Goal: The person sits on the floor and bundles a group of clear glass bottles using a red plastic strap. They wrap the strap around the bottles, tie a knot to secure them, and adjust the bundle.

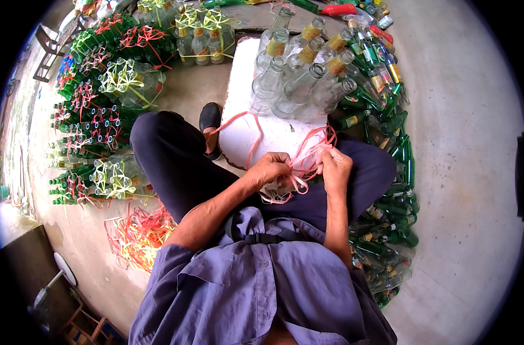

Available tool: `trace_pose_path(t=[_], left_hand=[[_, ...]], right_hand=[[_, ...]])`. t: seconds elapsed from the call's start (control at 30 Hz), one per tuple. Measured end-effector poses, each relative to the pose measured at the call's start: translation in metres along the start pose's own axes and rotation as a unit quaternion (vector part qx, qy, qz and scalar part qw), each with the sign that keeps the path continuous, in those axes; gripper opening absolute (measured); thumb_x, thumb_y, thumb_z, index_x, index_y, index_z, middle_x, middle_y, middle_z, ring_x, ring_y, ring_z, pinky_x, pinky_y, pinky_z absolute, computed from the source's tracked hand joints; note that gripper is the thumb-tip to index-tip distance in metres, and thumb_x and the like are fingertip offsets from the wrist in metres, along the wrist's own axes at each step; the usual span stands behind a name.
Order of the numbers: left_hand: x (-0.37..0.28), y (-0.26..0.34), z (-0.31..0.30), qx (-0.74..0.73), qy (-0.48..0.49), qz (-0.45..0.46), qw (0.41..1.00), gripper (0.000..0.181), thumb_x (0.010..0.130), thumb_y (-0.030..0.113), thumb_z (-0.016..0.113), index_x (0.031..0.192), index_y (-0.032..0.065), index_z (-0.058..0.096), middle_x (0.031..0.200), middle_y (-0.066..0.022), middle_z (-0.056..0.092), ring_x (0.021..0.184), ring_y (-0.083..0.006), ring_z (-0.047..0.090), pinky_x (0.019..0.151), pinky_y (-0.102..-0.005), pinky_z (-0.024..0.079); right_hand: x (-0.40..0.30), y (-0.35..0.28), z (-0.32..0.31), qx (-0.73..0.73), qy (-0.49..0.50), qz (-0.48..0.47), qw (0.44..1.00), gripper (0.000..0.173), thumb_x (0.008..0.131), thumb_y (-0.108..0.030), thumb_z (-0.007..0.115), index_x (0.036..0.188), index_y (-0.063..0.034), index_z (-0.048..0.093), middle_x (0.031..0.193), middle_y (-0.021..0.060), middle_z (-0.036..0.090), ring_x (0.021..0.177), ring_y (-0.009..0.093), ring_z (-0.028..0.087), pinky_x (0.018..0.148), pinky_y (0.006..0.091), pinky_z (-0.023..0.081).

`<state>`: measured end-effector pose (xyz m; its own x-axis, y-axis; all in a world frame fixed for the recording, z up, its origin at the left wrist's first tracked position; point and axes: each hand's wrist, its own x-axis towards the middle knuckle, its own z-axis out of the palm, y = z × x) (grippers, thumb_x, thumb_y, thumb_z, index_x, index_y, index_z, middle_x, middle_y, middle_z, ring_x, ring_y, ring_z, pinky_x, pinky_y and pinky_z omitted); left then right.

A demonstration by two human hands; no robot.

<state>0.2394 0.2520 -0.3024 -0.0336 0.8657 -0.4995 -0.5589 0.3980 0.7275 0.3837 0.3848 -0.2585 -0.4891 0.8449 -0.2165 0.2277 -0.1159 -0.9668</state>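
Both hands work at a tangle of pinkish-red plastic strapping (303,166) above my lap, at the near edge of a white board (275,140). My left hand (270,168) pinches the tangle from one side. My right hand (334,164) grips strands on the other side, with loops rising above the knuckles. One loose strand curves over the board toward my left foot. Beyond the hands, a cluster of clear glass bottles (298,82) stands upright on the board, several with yellow neck labels. No strap shows around these bottles.
At left stand many green bottles (102,125) and clear bottle bundles (126,82) tied with red and yellow-green straps. Loose straps (137,237) heap on the floor. Loose bottles (387,215) lie piled along my right side. A standing fan (63,269) is at lower left.
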Motion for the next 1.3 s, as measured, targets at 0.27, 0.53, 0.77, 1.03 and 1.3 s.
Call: trace_pose_path(t=[0.27,0.53,0.77,1.03,1.3], left_hand=[[0.002,0.004,0.001,-0.038,0.01,-0.008,0.999,0.007,0.079,0.008,0.056,0.081,0.007,0.062,0.061,-0.0019,0.059,0.043,-0.0078,0.046,0.041,-0.0226,0.025],[0.015,-0.006,-0.004,-0.08,0.041,-0.049,0.995,0.008,0.082,0.005,0.054,0.083,0.0038,0.061,0.062,-0.0037,0.057,0.04,-0.008,0.04,0.039,-0.0246,0.023],[0.006,-0.005,-0.008,-0.082,0.012,-0.016,0.996,0.011,0.086,0.008,0.06,0.096,0.0038,0.062,0.074,-0.0065,0.065,0.044,-0.0059,0.04,0.04,-0.0224,0.024],[0.005,-0.008,0.007,0.0,0.107,0.059,0.993,0.026,0.09,0.012,0.061,0.113,0.0007,0.062,0.086,-0.0065,0.071,0.051,-0.0082,0.05,0.044,-0.0219,0.035],[0.009,-0.007,-0.005,-0.012,0.131,0.054,0.99,0.023,0.096,0.019,0.053,0.101,-0.0019,0.062,0.076,-0.0093,0.069,0.043,-0.0088,0.046,0.042,-0.0227,0.035]], right_hand=[[0.012,-0.002,-0.006,0.012,0.022,-0.027,0.999,0.014,0.091,-0.005,0.063,0.09,0.0059,0.071,0.063,-0.0012,0.059,0.051,0.003,0.046,0.047,0.02,0.037],[0.014,-0.009,-0.012,0.072,0.074,-0.043,0.994,0.014,0.091,-0.003,0.061,0.089,0.0082,0.069,0.064,0.0023,0.059,0.048,0.006,0.047,0.047,0.0202,0.037],[0.023,-0.024,-0.041,0.251,0.131,-0.022,0.959,0.016,0.096,-0.01,0.061,0.102,0.0051,0.065,0.074,0.0045,0.06,0.056,0.01,0.052,0.049,0.0237,0.042],[0.037,-0.052,-0.074,0.15,0.183,-0.12,0.964,0.019,0.097,-0.011,0.059,0.105,0.0045,0.065,0.081,0.0088,0.067,0.055,0.01,0.056,0.049,0.0217,0.044],[0.059,-0.078,-0.154,0.129,0.243,-0.137,0.952,0.024,0.097,-0.012,0.057,0.112,0.0063,0.061,0.093,0.0161,0.07,0.06,0.012,0.058,0.052,0.0232,0.045]])
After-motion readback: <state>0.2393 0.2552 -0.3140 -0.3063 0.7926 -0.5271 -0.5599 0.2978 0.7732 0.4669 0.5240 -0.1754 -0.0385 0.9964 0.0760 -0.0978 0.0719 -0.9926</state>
